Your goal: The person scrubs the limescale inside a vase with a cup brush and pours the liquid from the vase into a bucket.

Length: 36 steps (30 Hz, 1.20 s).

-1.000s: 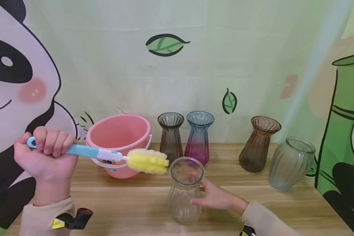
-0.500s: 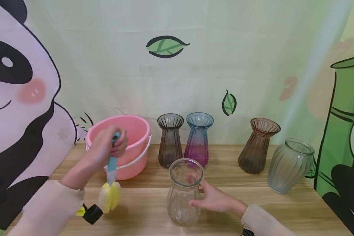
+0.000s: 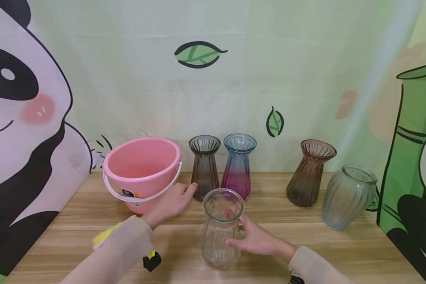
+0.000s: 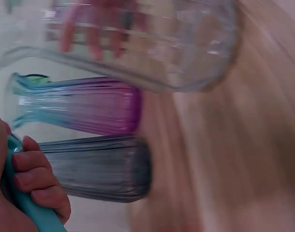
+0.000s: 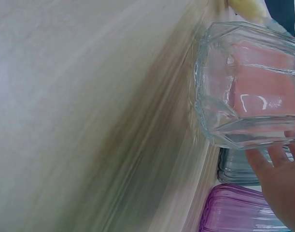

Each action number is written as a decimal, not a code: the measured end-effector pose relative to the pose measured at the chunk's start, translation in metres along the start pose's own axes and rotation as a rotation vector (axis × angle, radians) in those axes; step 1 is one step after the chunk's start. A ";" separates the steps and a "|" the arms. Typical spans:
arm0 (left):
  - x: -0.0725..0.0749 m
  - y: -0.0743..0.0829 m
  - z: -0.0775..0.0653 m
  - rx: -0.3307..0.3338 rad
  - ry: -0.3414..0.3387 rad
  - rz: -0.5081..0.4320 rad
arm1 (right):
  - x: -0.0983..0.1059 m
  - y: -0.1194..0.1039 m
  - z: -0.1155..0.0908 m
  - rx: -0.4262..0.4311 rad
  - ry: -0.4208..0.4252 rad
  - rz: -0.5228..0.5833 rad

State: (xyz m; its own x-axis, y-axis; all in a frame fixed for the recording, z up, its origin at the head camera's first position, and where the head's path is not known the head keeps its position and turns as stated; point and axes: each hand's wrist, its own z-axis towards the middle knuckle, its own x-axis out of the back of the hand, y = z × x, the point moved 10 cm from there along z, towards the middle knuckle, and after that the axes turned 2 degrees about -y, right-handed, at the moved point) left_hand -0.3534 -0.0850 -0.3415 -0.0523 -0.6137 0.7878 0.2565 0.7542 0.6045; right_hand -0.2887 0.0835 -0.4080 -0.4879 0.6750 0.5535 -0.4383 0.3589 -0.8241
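Observation:
My left hand (image 3: 174,200) is in front of the pink bucket, close to the grey vase's base. It grips the turquoise handle (image 4: 38,212) of a bottle brush; in the head view the sleeve hides most of the brush, and its yellow sponge head (image 3: 106,235) shows to the left of the forearm. A clear glass vase (image 3: 220,240) stands upright at the front middle, mouth up. My right hand (image 3: 255,236) holds it from the right, with the thumb on the near side and the fingers behind the glass. The brush head is outside the vase.
A pink bucket (image 3: 163,173) with a white handle stands back left. Behind the clear vase are a grey vase (image 3: 204,165) and a blue-purple vase (image 3: 237,173). Farther right stand a brown vase (image 3: 308,177) and a pale blue-grey vase (image 3: 346,201), near the wooden table's (image 3: 358,256) right edge.
My left hand has come from raised at the left, down and rightward across the bucket's front. The brush head has swung from pointing right to pointing lower left. The right hand and clear vase stay put.

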 end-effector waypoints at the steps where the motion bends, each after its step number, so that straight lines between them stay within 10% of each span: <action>1: -0.008 -0.003 0.001 -0.001 -0.002 0.005 | 0.000 0.000 0.000 0.005 0.001 0.003; 13: -0.070 -0.037 0.008 -0.042 -0.046 0.056 | 0.004 -0.014 0.000 0.029 0.172 0.039; 23: -0.073 -0.037 0.010 -0.096 0.056 0.266 | 0.012 -0.027 0.000 0.037 0.361 0.006; 31: -0.080 -0.039 0.004 -0.094 0.003 0.243 | 0.013 -0.030 0.005 0.045 0.425 0.046; 36: -0.058 -0.024 -0.012 -0.115 0.019 0.171 | 0.012 -0.027 0.003 0.022 0.451 0.029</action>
State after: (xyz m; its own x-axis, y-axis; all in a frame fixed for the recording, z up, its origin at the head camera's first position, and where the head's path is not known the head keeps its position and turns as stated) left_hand -0.3449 -0.0706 -0.4036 0.0200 -0.4839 0.8749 0.3690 0.8168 0.4434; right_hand -0.2847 0.0800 -0.3792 -0.1248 0.8998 0.4180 -0.4470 0.3251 -0.8333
